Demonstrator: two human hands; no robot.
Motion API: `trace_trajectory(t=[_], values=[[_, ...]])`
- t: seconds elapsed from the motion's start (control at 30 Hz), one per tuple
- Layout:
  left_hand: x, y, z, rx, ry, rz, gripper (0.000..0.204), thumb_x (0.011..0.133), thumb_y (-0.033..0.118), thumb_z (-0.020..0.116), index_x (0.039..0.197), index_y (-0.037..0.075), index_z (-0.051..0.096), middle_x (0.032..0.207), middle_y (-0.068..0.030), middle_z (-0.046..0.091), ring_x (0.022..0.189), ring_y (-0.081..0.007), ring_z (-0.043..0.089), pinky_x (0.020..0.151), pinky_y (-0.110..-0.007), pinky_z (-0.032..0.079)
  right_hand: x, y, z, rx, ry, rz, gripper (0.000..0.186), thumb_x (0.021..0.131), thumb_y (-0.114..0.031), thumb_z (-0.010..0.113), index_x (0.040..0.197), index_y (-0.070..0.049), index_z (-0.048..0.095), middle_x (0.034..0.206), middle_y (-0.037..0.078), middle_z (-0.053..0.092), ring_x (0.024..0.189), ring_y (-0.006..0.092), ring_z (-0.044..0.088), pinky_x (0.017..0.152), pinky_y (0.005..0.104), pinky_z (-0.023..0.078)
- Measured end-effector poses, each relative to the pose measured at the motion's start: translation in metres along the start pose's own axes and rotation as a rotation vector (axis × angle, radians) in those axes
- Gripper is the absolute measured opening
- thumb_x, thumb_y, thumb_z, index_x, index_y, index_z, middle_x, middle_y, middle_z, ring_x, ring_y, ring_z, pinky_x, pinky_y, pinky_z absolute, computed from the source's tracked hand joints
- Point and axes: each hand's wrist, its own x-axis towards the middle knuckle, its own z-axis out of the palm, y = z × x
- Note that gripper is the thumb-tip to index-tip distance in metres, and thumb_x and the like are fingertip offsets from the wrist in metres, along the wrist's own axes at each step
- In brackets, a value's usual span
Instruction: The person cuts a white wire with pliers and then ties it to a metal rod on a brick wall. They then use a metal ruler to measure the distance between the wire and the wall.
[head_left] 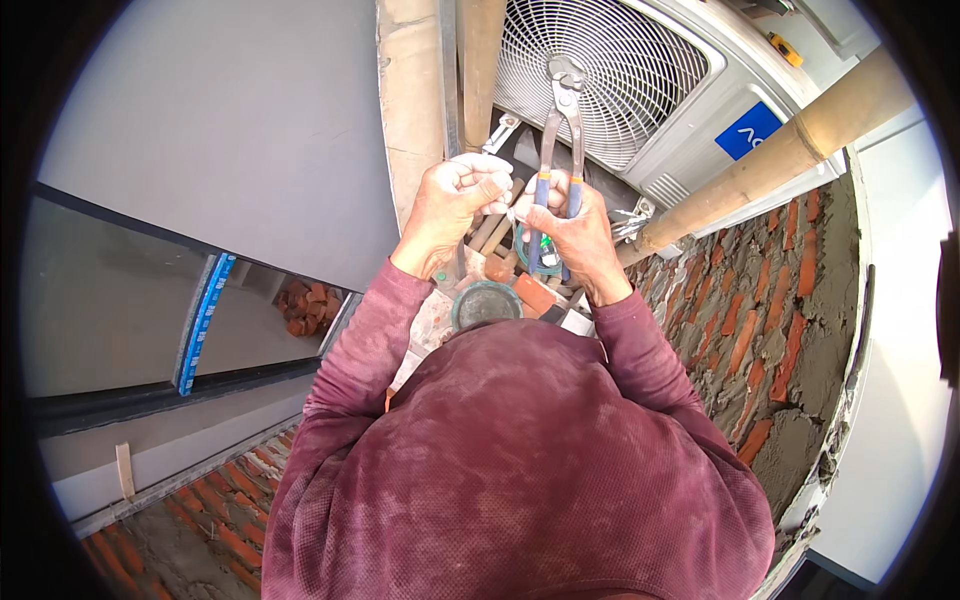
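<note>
My right hand (570,240) grips long metal pliers (566,104) with blue-and-orange handles, their head raised in front of the white fan grille of an outdoor air-conditioner unit (640,60). Just left of it, my left hand (465,195) has its fingers curled into a pinch; whatever may be between them is too small to make out. Below both hands lie broken bricks and tiles (535,293), pipe-like pieces and a round green container (485,305), partly hidden by my body.
A bamboo pole (810,130) crosses at right, another (478,70) stands beside a grey panel (200,100). Rough brick and mortar surfaces (760,330) lie on both sides. At left is a window (115,300) with blue tape; a yellow tool (785,50) sits on the unit.
</note>
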Motion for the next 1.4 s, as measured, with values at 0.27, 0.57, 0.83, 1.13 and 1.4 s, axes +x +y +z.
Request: trace_trajectory(t=[0.27,0.57,0.83,1.13,1.4], values=[[0.009,0.011,-0.029,0.011,-0.088,0.083,0.029,0.091,0.014,0.072,0.112,-0.003,0.062,0.092,-0.0079,0.068,0.079,-0.0128,0.067,0.071,-0.024,0.057,0.012,-0.01,0.034,0.004,0.0,-0.022,0.018,0.086,-0.001,0.066,0.102,0.001,0.058,0.08,0.002,0.063,0.068,0.0092,0.059,0.062,0.0237,0.05],[0.021,0.025,-0.035,0.085,-0.011,0.164,0.029,0.095,0.022,0.067,0.109,-0.003,0.064,0.09,-0.0082,0.07,0.075,-0.0108,0.066,0.062,-0.021,0.051,0.005,-0.005,0.023,-0.106,0.036,-0.078,0.027,0.098,-0.022,0.059,0.111,0.003,0.06,0.087,0.004,0.067,0.076,0.0098,0.059,0.068,0.0236,0.049],[0.053,0.038,-0.02,0.304,0.058,0.384,0.022,0.093,0.017,0.07,0.102,-0.003,0.067,0.09,-0.0079,0.072,0.078,-0.0108,0.066,0.07,-0.023,0.052,-0.027,-0.006,-0.027,-0.018,-0.386,0.255,0.049,0.099,-0.032,0.057,0.132,0.005,0.051,0.107,0.015,0.07,0.089,0.0219,0.069,0.061,0.0282,0.058],[0.059,0.046,0.013,0.5,0.115,0.455,0.018,0.091,0.01,0.069,0.098,-0.006,0.068,0.09,-0.0098,0.072,0.081,-0.0143,0.069,0.08,-0.027,0.055,-0.014,0.007,-0.06,0.098,-0.5,0.319,0.05,0.099,-0.027,0.058,0.135,0.007,0.048,0.119,0.02,0.064,0.104,0.0297,0.068,0.072,0.0348,0.064],[0.054,0.044,0.024,0.484,0.106,0.471,0.014,0.09,0.007,0.068,0.095,-0.005,0.07,0.084,-0.0071,0.072,0.077,-0.0103,0.067,0.073,-0.024,0.053,-0.015,0.014,-0.073,0.063,-0.566,0.302,0.055,0.1,-0.03,0.056,0.138,0.008,0.044,0.123,0.02,0.063,0.109,0.031,0.066,0.073,0.0355,0.063]])
